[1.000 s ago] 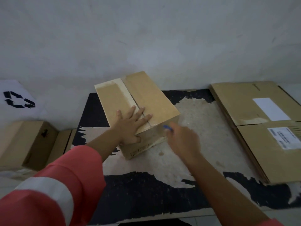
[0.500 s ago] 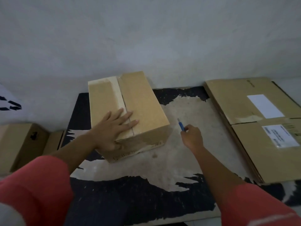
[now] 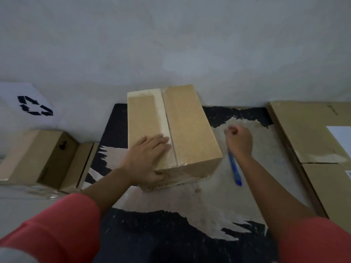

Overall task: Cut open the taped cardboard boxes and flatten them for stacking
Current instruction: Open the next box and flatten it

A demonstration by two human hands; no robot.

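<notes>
Palm of left hand (image 3: 146,158) atop box (image 3: 190,130)

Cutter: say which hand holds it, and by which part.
The right hand holds the cutter by its far end, hidden in the fist; the blue shaft sticks out toward the person.

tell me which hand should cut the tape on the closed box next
Right, probably. The right hand grips the blue cutter just beside the taped box, while the left hand lies flat on the box top, likely steadying it.
</notes>
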